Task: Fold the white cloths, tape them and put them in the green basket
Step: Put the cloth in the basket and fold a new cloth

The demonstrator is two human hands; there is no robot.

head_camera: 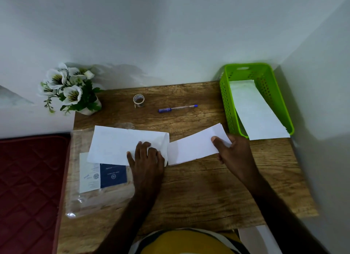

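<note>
From my head camera, I am reaching both forearms out over the wooden table (189,187). My left hand (146,159) is lying palm down with its fingers spread and fairly straight, pressing on the right end of a folded white cloth (121,145) that is resting partly on a clear plastic packet (91,180). My right hand (233,149) is pinching the right end of a second folded cloth (193,145), thumb on top and the other fingers hidden underneath, so that end is tilting up off the table. A third cloth (253,109) is lying in the green basket (226,102) at the far right, its near end hanging over the rim. The tape roll (138,100) and a pen (178,108) are sitting farther back. The printing on the packet is too small to read.
</note>
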